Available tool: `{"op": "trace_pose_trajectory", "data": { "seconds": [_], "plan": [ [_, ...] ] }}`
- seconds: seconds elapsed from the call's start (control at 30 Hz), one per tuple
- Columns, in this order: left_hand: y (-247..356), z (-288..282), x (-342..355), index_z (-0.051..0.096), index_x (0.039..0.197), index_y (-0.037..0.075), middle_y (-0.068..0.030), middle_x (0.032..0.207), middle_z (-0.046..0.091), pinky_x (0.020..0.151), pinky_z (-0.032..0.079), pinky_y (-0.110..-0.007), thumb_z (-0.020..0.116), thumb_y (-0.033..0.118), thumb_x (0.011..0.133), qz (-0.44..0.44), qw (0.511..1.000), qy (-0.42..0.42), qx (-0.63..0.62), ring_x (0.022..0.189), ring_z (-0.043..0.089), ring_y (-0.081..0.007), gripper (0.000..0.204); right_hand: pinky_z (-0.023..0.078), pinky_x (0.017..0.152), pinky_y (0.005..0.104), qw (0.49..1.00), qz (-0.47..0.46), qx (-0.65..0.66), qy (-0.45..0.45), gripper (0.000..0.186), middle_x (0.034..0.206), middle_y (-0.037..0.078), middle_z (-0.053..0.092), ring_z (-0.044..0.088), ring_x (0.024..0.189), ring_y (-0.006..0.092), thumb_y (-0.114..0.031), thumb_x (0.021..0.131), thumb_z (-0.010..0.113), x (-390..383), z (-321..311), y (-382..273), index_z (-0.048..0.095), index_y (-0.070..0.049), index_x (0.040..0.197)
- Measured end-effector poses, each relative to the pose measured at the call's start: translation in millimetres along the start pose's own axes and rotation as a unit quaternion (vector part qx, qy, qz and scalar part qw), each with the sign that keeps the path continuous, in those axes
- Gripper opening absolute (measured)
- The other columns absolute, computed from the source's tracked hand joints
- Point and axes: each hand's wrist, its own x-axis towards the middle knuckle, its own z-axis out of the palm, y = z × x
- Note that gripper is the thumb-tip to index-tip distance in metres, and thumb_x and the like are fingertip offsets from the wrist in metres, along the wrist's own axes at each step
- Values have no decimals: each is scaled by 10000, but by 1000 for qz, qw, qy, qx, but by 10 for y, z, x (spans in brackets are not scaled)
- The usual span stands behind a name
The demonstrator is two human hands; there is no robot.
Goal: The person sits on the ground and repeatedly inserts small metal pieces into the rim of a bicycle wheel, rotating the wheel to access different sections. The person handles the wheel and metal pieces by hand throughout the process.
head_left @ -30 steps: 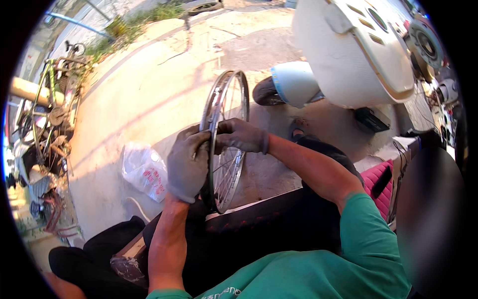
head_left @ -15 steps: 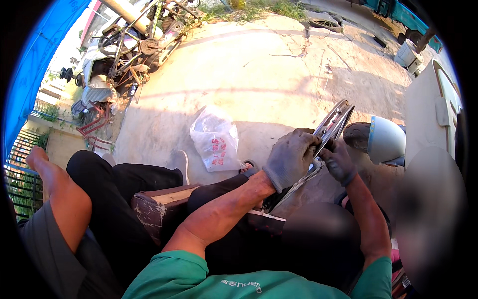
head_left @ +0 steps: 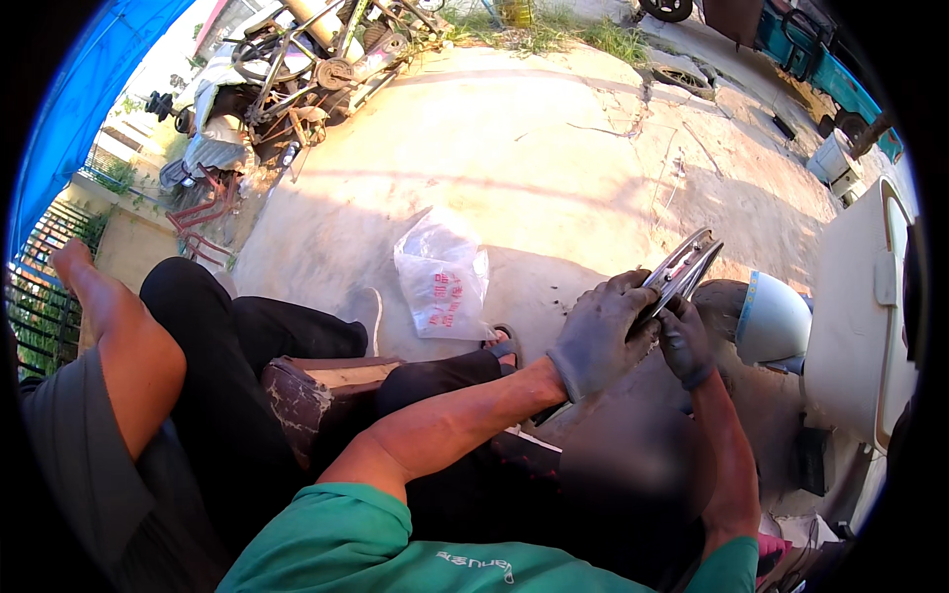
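A silvery bicycle wheel rim (head_left: 699, 249) stands steeply tilted before me, seen almost edge-on. My left hand (head_left: 605, 334), in a dark grey work glove, is closed round its near-left side. Opposite it, my right hand (head_left: 686, 344), gloved alike, grips the rim's right side with the fingers curled in. The two hands are close together, and they hide the middle of the rim. Its lower part is mostly covered by my left hand and forearm. Whether anything small sits between the fingers cannot be made out.
A white plastic bag (head_left: 442, 282) with red print lies on the concrete. A pale blue rounded cover (head_left: 774, 318) and a large white casing (head_left: 862, 316) stand at right. Bicycle scrap (head_left: 331, 74) is heaped at far left. Other people's legs (head_left: 213, 326) are at left.
The view has shifted, so the surroundings sit lower and further right. The rim appears narrower and more edge-on, and my left hand now covers more of it. Both hands keep hold.
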Motion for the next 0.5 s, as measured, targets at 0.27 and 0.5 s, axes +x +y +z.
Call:
{"op": "trace_pose_trajectory", "data": {
  "seconds": [0.27,0.5],
  "plan": [
    [9,1,37,635,1338,-10,-199,1352,621,1071,487,-457,724,103,880,-28,999,3,-21,1229,606,-381,480,538,974,299,999,-12,17,28,312,1212,62,685,655,1098,150,-101,1015,670,72,28,36,622,12,1302],
    [-44,-16,43,630,1352,-8,-204,1336,625,1055,496,-459,725,108,884,-18,1000,-5,-10,1215,612,-388,492,509,1024,309,1000,-22,21,-1,354,1271,66,675,637,1146,142,-183,1051,637,62,63,9,607,10,1346]
  ]
}}
